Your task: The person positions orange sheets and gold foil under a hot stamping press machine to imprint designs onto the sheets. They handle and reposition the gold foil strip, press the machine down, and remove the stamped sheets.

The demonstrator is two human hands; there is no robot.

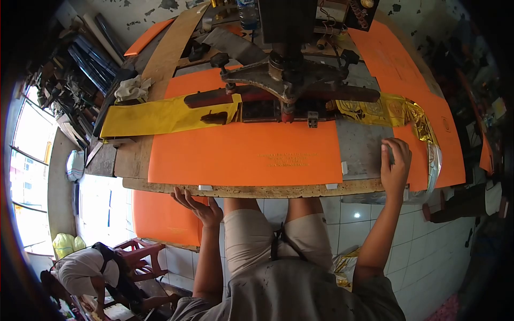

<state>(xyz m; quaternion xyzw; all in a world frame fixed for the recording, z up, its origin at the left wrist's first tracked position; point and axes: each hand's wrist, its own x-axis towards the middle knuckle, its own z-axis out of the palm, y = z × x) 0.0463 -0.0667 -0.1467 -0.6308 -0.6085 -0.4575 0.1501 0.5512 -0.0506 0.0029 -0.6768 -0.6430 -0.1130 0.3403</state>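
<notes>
An orange sheet (214,155) lies on the press bed, with several lines of small gold print near its front right. Above its back part stands a hot-foil stamping press (289,80), with a yellow-gold foil strip (155,117) running across beneath its head. My left hand (201,207) is at the front edge of the wooden board (257,191), palm up with fingers stretched, beside a lower orange sheet (163,214). Over the right side of the grey bed (361,155), my right hand (396,158) is loosely curled. A gap shows between its thumb and fingers, and I see nothing in it.
Small white blocks (344,168) sit at the sheet's edges. More orange sheets (439,134) lie at right, beside hanging crumpled gold foil (425,125). A white cloth (134,88) is at back left. Another person (88,270) bends near a red stool (142,257) at lower left.
</notes>
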